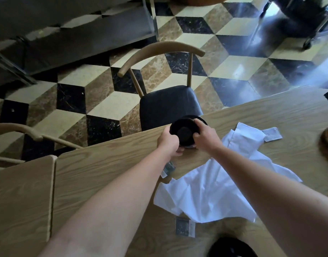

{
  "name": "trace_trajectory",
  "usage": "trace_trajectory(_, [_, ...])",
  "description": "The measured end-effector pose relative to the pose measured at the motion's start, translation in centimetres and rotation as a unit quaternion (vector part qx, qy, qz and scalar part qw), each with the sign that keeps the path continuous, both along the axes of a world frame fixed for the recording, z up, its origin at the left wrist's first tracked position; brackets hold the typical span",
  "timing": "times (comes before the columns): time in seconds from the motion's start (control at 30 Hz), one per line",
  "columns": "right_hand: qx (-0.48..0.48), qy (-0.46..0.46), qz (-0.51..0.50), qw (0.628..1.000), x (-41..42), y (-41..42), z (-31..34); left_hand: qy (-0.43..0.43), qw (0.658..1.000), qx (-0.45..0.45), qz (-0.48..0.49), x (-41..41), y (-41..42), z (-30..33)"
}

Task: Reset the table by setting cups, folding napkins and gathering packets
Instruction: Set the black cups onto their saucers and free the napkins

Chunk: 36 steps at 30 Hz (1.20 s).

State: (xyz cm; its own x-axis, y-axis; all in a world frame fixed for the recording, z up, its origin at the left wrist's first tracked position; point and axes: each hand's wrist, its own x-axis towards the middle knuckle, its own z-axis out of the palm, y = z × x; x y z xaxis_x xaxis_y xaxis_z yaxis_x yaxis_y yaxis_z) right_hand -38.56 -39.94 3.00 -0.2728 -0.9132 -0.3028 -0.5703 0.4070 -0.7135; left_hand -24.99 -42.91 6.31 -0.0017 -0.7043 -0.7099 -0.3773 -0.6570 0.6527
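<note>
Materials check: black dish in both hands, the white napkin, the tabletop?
Black dish: probably glazed ceramic or stoneware, dark with a dull sheen; can't confirm. White napkin: thin woven cloth, by its soft creases. Tabletop: light wood or wood-look laminate, visible grain, matte.

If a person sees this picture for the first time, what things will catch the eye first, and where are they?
First, the left hand and the right hand both grip a black cup at the far edge of the wooden table. Next, a crumpled white napkin lies on the table beneath the right forearm, with small packets around it. Beyond the table stands a chair on a bold cube-patterned floor.
</note>
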Motion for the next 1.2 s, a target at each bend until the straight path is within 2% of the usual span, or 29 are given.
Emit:
trace_trajectory(0.17, [0.038,-0.030,-0.025,0.999,-3.1,-0.7,0.1,-0.051,0.991,-0.009,-0.128,-2.3,-1.7,-0.8])
trace_trajectory(0.37, [0.047,-0.095,-0.050,0.993,-4.5,-2.6,0.1,-0.078,0.982,-0.033,-0.171,-2.8,-5.4,-1.4])
trace_trajectory(0.57, [0.116,-0.071,-0.046,0.990,-5.8,-6.1,0.4,-0.073,0.968,0.020,-0.240,-4.2,-8.7,-1.6])
trace_trajectory(0.67, [0.120,-0.078,-0.056,0.988,-6.0,-6.9,0.4,-0.077,0.970,0.009,-0.232,-4.3,-9.6,-1.7])
trace_trajectory(0.87, [0.044,-0.092,-0.039,0.994,-4.8,-3.2,-2.5,-0.094,0.971,-0.103,-0.193,-2.5,-5.5,-4.5])
trace_trajectory(1.2, [0.049,-0.115,-0.072,0.990,-3.4,-1.4,-4.8,-0.100,0.967,-0.123,-0.198,-1.7,-3.9,-6.8])
